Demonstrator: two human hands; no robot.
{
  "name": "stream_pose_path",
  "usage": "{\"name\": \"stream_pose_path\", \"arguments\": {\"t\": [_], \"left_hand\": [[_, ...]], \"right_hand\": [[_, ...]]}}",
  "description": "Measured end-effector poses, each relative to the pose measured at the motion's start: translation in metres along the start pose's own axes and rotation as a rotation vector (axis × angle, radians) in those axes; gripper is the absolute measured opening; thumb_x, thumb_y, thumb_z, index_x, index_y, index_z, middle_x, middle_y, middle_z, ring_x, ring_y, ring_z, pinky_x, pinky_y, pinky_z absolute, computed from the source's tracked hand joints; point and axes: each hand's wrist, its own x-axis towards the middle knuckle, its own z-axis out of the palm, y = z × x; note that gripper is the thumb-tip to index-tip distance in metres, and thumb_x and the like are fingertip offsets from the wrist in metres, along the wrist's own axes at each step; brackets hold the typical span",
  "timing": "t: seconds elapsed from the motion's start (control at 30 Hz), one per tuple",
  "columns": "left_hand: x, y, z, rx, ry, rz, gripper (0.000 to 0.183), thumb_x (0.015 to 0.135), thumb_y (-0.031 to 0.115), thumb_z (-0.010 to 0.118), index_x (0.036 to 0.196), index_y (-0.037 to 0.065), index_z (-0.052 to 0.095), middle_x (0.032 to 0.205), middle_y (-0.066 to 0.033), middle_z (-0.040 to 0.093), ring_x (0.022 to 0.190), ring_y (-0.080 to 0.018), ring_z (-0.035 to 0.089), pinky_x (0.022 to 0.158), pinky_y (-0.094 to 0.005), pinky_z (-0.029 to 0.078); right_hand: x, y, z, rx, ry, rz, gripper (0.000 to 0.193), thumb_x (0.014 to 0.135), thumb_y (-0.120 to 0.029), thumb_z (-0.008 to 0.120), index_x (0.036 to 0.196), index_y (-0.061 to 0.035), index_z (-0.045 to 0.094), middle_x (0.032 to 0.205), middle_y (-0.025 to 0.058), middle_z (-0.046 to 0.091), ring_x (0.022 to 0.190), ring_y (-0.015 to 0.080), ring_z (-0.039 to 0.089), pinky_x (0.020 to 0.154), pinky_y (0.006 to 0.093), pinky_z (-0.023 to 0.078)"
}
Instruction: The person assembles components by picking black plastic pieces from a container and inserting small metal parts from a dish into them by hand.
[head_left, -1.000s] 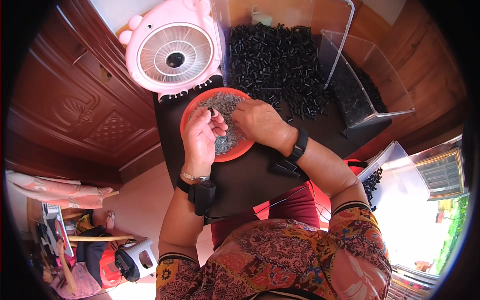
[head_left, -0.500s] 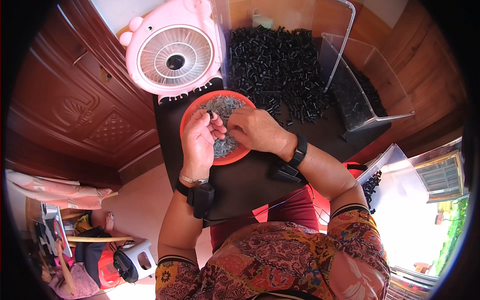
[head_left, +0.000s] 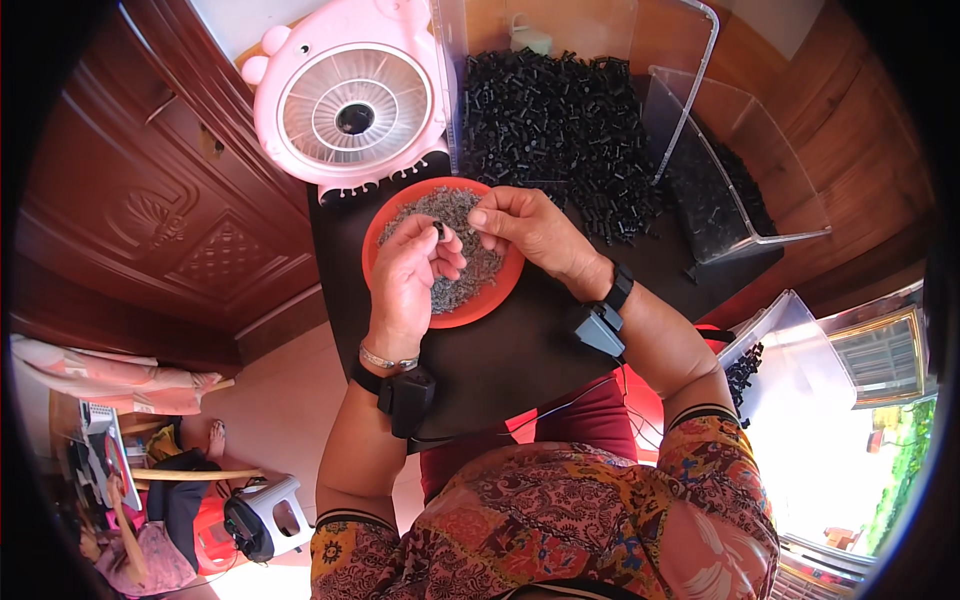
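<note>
On the near part of the dark table [head_left: 480, 375], the left hand [head_left: 403, 285] pinches a small black piece [head_left: 438, 231] above the left side of an orange bowl [head_left: 513, 275] of small grey pieces [head_left: 465, 285]. The right hand [head_left: 540, 232] has thumb and forefinger together close by; I cannot tell whether they grip anything. The step looks like pairing small parts, calling next for steady, exact fingertip alignment. Farther off, black pieces [head_left: 550, 110] lie heaped, with a pink fan [head_left: 292, 160] to their left.
</note>
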Motion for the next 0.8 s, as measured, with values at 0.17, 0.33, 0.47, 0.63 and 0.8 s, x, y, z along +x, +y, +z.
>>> {"name": "stream_pose_path", "arguments": {"t": [0.17, 0.33, 0.47, 0.63, 0.8], "left_hand": [[-0.003, -0.001, 0.007, 0.116, -0.086, -0.092, 0.019, 0.092, 0.022, 0.049, 0.092, 0.004, 0.055, 0.084, -0.0041, 0.059, 0.072, -0.0128, 0.057, 0.066, -0.0248, 0.044], [-0.005, -0.001, 0.012, 0.148, -0.141, -0.127, 0.019, 0.092, 0.022, 0.050, 0.093, 0.004, 0.055, 0.086, -0.0035, 0.059, 0.074, -0.0120, 0.056, 0.067, -0.0245, 0.044], [-0.005, 0.001, 0.016, 0.264, -0.123, -0.009, 0.020, 0.093, 0.023, 0.050, 0.095, 0.004, 0.056, 0.089, -0.0030, 0.058, 0.077, -0.0109, 0.055, 0.068, -0.0239, 0.043], [-0.004, -0.007, 0.013, 0.403, -0.152, 0.061, 0.022, 0.093, 0.024, 0.050, 0.097, 0.003, 0.056, 0.088, -0.0022, 0.057, 0.078, -0.0102, 0.055, 0.070, -0.0235, 0.043], [-0.005, -0.009, 0.012, 0.211, -0.164, -0.004, 0.021, 0.094, 0.023, 0.050, 0.095, 0.003, 0.055, 0.086, -0.0025, 0.056, 0.076, -0.0111, 0.055, 0.070, -0.0248, 0.044]], "right_hand": [[-0.002, -0.003, 0.001, 0.017, -0.024, -0.045, 0.022, 0.092, -0.025, 0.061, 0.080, -0.0067, 0.059, 0.068, -0.0045, 0.053, 0.063, 0.0041, 0.047, 0.060, 0.0196, 0.039], [-0.004, -0.006, 0.002, 0.022, -0.043, -0.081, 0.027, 0.093, -0.028, 0.060, 0.076, -0.0079, 0.057, 0.066, -0.0057, 0.050, 0.061, 0.0033, 0.042, 0.057, 0.0193, 0.035], [-0.006, -0.007, 0.002, -0.089, 0.039, -0.080, 0.027, 0.093, -0.027, 0.060, 0.076, -0.0065, 0.058, 0.066, -0.0055, 0.051, 0.062, 0.0027, 0.043, 0.057, 0.0195, 0.036], [-0.007, -0.004, 0.008, -0.360, 0.117, -0.123, 0.025, 0.093, -0.022, 0.059, 0.080, -0.0016, 0.061, 0.067, -0.0045, 0.055, 0.064, 0.0027, 0.046, 0.056, 0.0212, 0.040], [-0.010, -0.007, 0.008, -0.492, 0.096, -0.159, 0.024, 0.093, -0.021, 0.058, 0.080, -0.0001, 0.061, 0.067, -0.0042, 0.055, 0.064, 0.0030, 0.047, 0.056, 0.0217, 0.041]]}}
